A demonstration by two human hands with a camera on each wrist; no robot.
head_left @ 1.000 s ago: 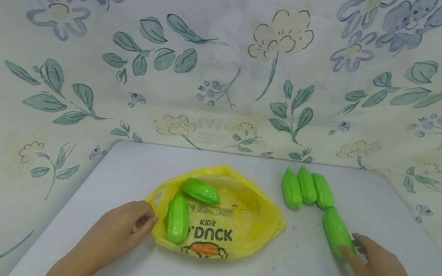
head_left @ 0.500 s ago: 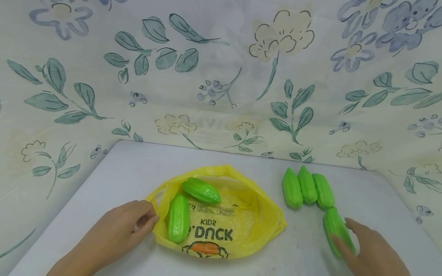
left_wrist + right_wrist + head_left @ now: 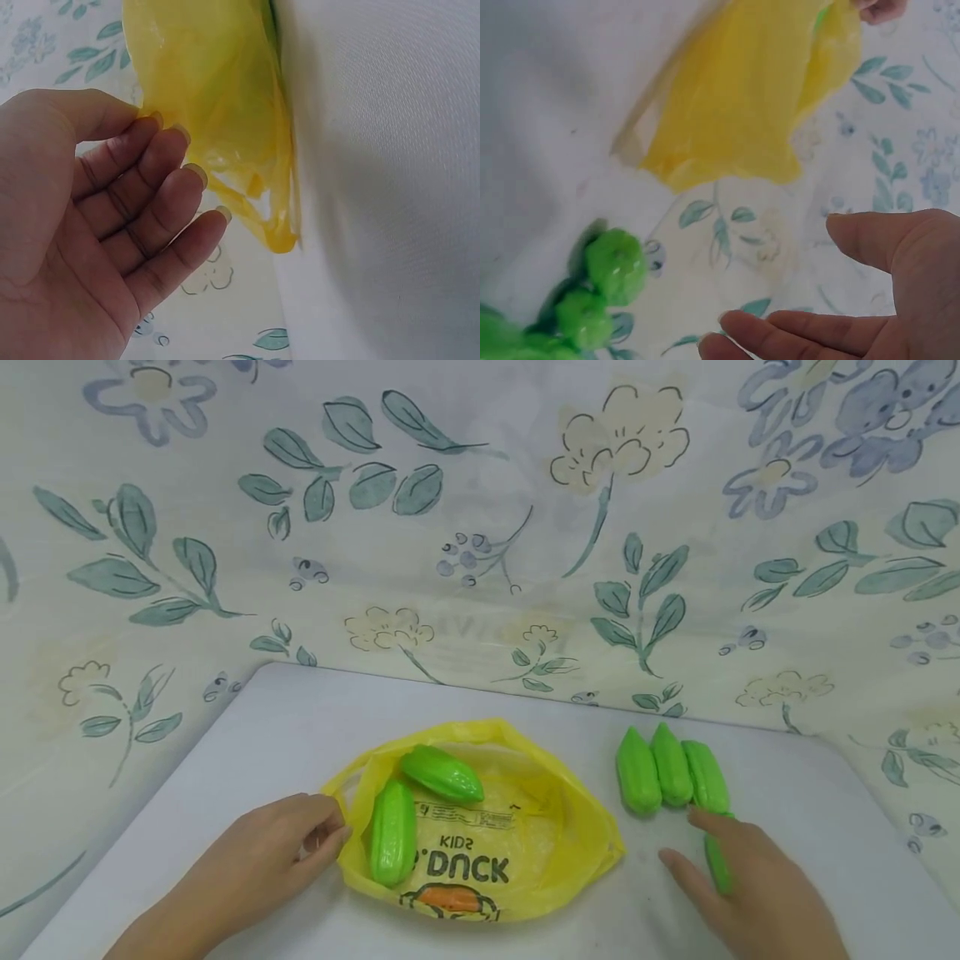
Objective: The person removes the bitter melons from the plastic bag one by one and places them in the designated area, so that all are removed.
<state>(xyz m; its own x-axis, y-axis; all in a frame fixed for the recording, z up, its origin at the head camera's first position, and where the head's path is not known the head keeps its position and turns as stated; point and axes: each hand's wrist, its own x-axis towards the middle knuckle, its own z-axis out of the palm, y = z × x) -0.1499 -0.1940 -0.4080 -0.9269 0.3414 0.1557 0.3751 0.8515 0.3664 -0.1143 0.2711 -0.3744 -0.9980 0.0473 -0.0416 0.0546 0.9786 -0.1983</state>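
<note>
A yellow plastic bag point(image 3: 581, 852) with duck print lies mouth open on the white table. Thumb and index finger of my left hand point(image 3: 292, 839) pinch its left rim; in the left wrist view the bag point(image 3: 225, 112) hangs from those fingertips. Two glossy green ribbed fruits, like star fruit, are inside: one upright in the picture point(image 3: 393, 835), one slanted point(image 3: 442, 774). My right hand point(image 3: 768, 889) hovers with thumb and fingers spread over another green fruit point(image 3: 717, 864), mostly hidden beneath it. Nothing lies in its palm in the right wrist view.
Beyond the right hand, three more green fruits stand side by side: a left one point(image 3: 638, 772), a middle one point(image 3: 671, 766) and a right one point(image 3: 707, 777). A flower-patterned cloth point(image 3: 480, 652) rises behind the table point(image 3: 300, 718).
My right hand has moved left and away from me, from beside the nearest green fruit to over it, covering most of it. The left hand keeps its pinch on the bag; the view shifts slightly.
</note>
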